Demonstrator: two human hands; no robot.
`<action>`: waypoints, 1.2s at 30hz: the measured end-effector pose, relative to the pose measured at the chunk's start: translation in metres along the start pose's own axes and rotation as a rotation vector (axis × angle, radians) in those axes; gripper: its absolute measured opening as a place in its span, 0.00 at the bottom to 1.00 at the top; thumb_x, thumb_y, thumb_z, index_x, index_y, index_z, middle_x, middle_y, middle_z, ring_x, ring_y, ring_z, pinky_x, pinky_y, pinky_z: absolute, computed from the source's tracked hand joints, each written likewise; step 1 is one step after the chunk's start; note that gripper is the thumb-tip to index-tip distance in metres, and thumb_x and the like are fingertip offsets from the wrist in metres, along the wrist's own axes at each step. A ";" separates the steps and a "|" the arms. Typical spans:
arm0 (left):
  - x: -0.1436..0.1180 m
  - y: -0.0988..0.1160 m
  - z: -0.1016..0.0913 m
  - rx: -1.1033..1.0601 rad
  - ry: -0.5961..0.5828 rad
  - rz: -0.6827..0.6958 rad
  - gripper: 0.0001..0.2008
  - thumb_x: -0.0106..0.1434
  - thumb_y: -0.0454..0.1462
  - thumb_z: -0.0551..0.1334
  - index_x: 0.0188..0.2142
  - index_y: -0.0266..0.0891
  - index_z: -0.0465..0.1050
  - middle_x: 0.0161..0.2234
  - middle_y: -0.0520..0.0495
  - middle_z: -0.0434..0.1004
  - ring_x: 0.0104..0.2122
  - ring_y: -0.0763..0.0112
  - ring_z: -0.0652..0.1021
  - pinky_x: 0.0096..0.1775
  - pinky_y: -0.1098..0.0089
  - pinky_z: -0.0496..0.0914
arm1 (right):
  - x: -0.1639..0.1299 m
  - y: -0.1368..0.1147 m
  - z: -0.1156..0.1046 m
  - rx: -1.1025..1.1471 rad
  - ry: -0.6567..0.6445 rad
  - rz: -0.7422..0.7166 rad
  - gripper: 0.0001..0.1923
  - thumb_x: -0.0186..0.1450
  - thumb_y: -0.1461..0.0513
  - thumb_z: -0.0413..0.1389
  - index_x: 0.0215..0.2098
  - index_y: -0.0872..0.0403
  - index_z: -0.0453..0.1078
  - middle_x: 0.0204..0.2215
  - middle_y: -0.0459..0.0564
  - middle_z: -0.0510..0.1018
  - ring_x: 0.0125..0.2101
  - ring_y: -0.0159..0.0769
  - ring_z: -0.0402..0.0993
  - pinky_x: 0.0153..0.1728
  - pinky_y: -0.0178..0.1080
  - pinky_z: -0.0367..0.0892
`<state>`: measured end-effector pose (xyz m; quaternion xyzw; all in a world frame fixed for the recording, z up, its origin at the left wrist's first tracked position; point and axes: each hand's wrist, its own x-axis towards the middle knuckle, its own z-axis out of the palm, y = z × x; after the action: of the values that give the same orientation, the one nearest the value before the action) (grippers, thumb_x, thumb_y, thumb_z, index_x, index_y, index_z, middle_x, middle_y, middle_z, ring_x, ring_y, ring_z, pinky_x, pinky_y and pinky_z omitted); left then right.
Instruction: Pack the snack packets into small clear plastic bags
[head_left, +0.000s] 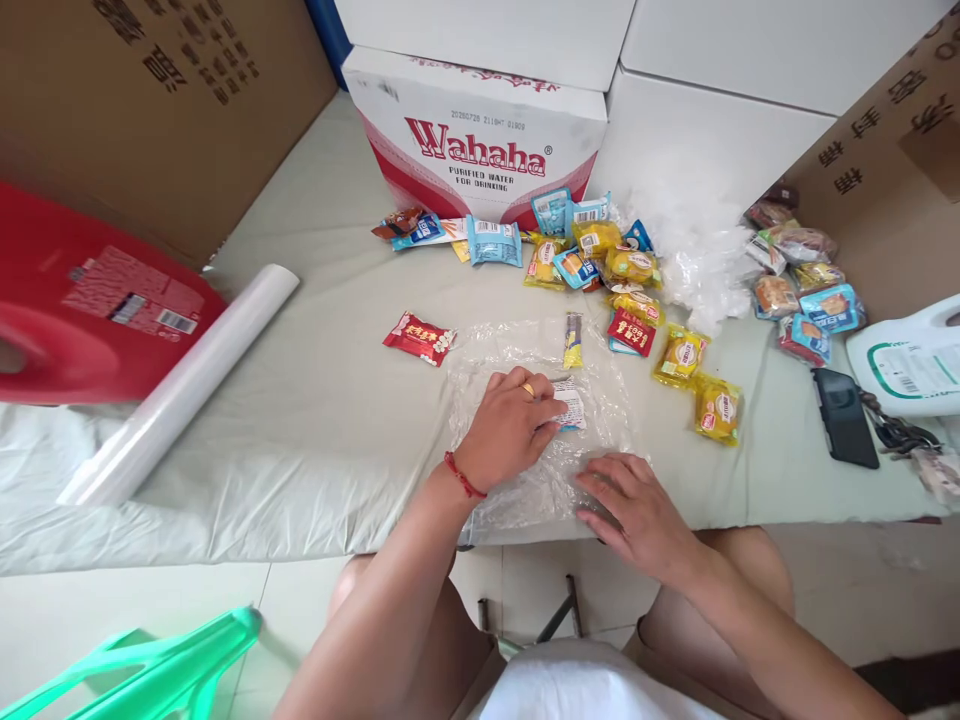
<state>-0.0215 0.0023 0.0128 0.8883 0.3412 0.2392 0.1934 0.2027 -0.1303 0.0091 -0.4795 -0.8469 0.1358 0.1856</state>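
Note:
A sheet of clear plastic film (517, 500) lies crinkled in front of me. My left hand (510, 420), with a ring and a red string bracelet, has its fingers curled over a small white-and-blue snack packet (572, 408) on the film; the hand covers part of the packet. My right hand (630, 505) rests at the film's near right edge, fingers apart and holding nothing. Just beyond the packet, a slim yellow-and-purple snack stick (573, 342) lies on the film. To the left, beside the film, sits a red snack packet (421, 338).
Several yellow snack packets (681, 355) are heaped behind and right of the film, before a Wahaha box (480, 140). Bunched clear plastic (701, 250) lies farther right. A film roll (187, 380) is at left; a phone (845, 418) and white jug (911, 360) are at right.

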 end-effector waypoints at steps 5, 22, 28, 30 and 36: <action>0.001 -0.003 0.002 -0.043 -0.045 0.001 0.13 0.72 0.34 0.56 0.42 0.43 0.81 0.40 0.46 0.79 0.40 0.64 0.74 0.41 0.61 0.62 | -0.008 0.009 0.029 0.051 0.163 -0.008 0.17 0.70 0.70 0.56 0.54 0.50 0.71 0.42 0.52 0.79 0.41 0.41 0.70 0.40 0.46 0.66; 0.006 -0.006 -0.005 -0.177 -0.124 -0.097 0.21 0.65 0.26 0.55 0.44 0.48 0.83 0.41 0.48 0.80 0.42 0.63 0.76 0.42 0.60 0.64 | 0.113 0.042 -0.037 0.064 -0.148 0.082 0.11 0.74 0.61 0.49 0.44 0.52 0.74 0.38 0.51 0.76 0.36 0.37 0.74 0.36 0.38 0.69; 0.006 -0.005 -0.002 -0.154 -0.110 -0.070 0.20 0.64 0.25 0.55 0.42 0.45 0.84 0.41 0.45 0.78 0.40 0.63 0.74 0.42 0.61 0.67 | 0.107 0.053 -0.056 0.265 -0.256 0.022 0.16 0.74 0.61 0.49 0.58 0.50 0.68 0.49 0.54 0.77 0.46 0.39 0.77 0.47 0.42 0.73; 0.006 -0.004 -0.001 -0.138 -0.112 -0.068 0.20 0.64 0.25 0.55 0.42 0.44 0.84 0.41 0.44 0.78 0.40 0.63 0.74 0.42 0.61 0.68 | 0.092 0.054 -0.067 0.295 -0.303 0.002 0.27 0.73 0.58 0.53 0.69 0.46 0.57 0.61 0.56 0.70 0.57 0.43 0.72 0.56 0.46 0.71; 0.005 -0.001 -0.001 -0.082 -0.120 -0.059 0.20 0.64 0.25 0.54 0.41 0.43 0.84 0.41 0.44 0.78 0.41 0.62 0.74 0.40 0.61 0.67 | 0.047 0.042 -0.058 0.016 -0.107 0.071 0.51 0.66 0.49 0.63 0.76 0.44 0.38 0.71 0.58 0.57 0.70 0.55 0.53 0.67 0.60 0.57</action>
<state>-0.0193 0.0060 0.0146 0.8818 0.3448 0.1938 0.2568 0.2388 -0.0656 0.0528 -0.4996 -0.8370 0.1746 0.1392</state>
